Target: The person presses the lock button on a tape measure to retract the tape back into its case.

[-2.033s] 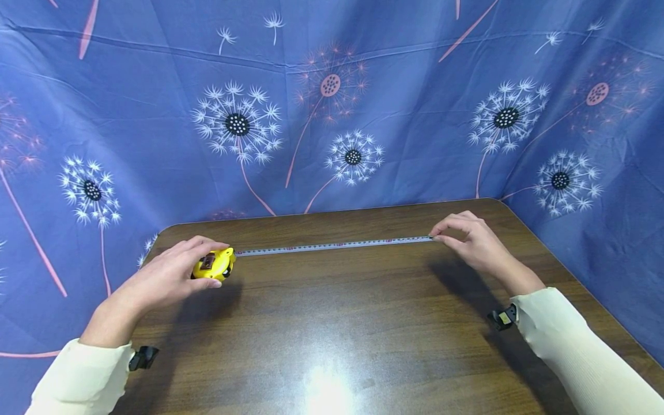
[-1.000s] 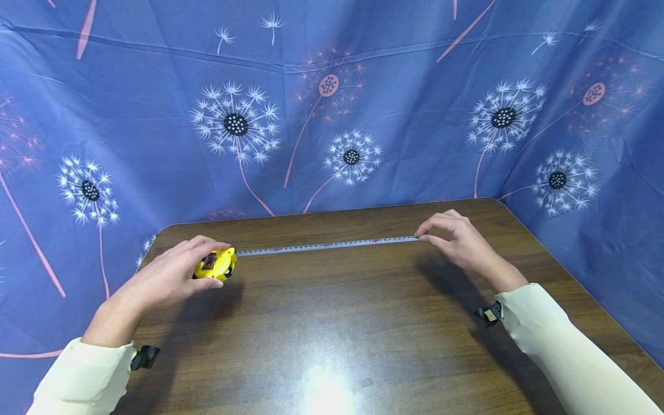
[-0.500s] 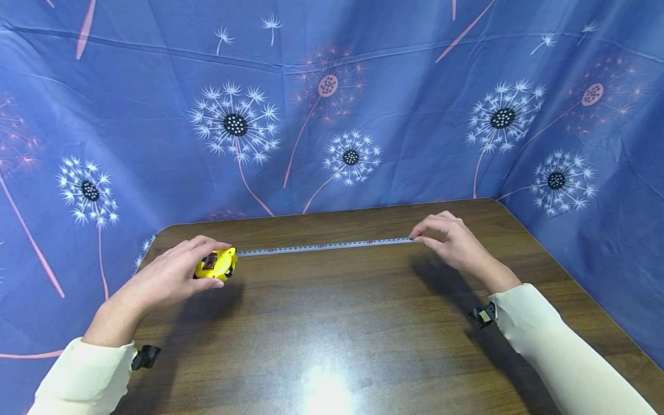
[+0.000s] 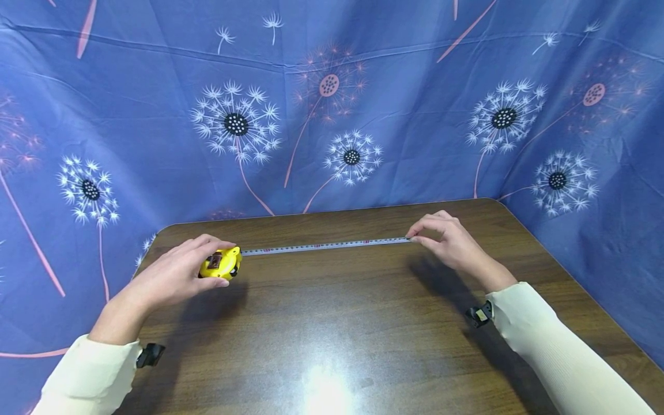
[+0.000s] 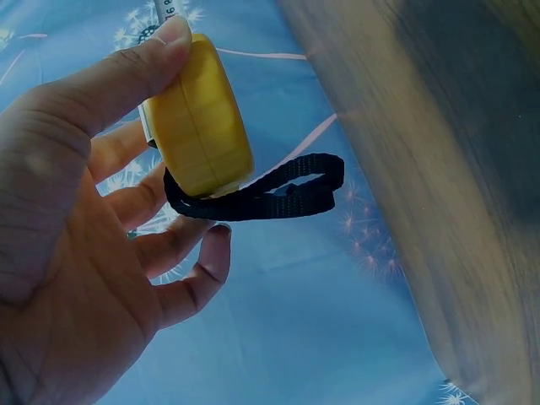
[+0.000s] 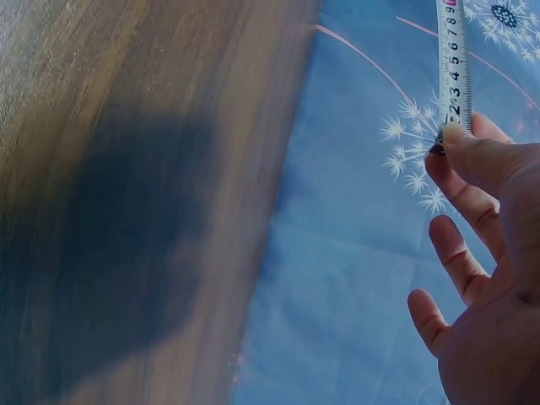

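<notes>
Count: 1 tape measure case, yellow, w/ 1 black wrist strap; 1 steel blade pulled out of it; 1 wooden table; 2 hands, 2 cream sleeves, 1 small black clip at each wrist.

Places, all rel. to the table: case sits near the far-left corner, blade runs from it along the far edge toward the right, just above or on the top — can't tell which. Blue dandelion-print cloth hangs behind the table and wraps its right side.

Left hand grips the case — thumb on the near face, fingers curled round the back, strap loop dangling below in the left wrist view. Right hand pinches the blade's end betw. thumb and forefinger, other 3 fingers loosely spread.

Hidden/unclear: blade's end hook is under the right thumb; case's far face is covered by fingers; a small dark label on the case top is too small to read. Table's near edge is cut off; a light glare sits at its near middle.

Writing: blade numerals in the right wrist view read approx. 2–8, black, w/ a red mark at the top. No brand legible.
</notes>
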Available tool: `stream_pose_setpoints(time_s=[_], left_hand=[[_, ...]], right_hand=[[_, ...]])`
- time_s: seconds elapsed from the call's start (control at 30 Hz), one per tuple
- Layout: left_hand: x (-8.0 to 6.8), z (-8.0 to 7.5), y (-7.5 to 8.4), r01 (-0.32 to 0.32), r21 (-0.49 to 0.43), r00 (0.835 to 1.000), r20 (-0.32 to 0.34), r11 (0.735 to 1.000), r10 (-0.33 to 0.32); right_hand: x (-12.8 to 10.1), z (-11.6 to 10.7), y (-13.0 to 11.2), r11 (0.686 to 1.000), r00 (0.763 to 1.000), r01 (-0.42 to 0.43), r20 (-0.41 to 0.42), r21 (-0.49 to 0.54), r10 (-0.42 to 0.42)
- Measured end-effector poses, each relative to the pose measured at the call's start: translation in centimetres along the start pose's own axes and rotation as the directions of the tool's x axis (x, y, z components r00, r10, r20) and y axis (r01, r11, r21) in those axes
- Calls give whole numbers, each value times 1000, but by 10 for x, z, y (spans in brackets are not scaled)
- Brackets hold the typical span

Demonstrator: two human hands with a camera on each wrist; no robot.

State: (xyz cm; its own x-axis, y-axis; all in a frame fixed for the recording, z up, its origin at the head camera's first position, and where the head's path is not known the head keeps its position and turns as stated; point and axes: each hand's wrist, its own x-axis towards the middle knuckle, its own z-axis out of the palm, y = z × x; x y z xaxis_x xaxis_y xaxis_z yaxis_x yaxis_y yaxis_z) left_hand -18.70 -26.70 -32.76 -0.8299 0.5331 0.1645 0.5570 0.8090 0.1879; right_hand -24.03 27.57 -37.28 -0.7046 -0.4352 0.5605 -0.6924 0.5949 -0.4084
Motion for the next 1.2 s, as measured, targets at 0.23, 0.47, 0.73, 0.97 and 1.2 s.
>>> stream_pose_setpoints(time_s=[0.23,0.47,0.73,0.97,1.2], left_hand=[[3,-1,3,-14,-5,1000,-7,1000,14],[7,0,6,-34,-13,999,-12,999,34],[9,3,8,-30,-15,1000,-4,999,30],[11,3,9,-22,-18,1000,6,1000,22],[13,5,9,-19,-12,1000,1,1000,19]], right_hand=[[1,2,0,1000,1000,8,-1,0,-8],[2,4,2,1000,1000,17,-2,-1,-17],[3,6,1,1000,1000,11,-3,-1,-11],[4,6,0,1000,1000,-1,3,0,1],[6,8,-2,1000,1000,-6,6,-1,6]])
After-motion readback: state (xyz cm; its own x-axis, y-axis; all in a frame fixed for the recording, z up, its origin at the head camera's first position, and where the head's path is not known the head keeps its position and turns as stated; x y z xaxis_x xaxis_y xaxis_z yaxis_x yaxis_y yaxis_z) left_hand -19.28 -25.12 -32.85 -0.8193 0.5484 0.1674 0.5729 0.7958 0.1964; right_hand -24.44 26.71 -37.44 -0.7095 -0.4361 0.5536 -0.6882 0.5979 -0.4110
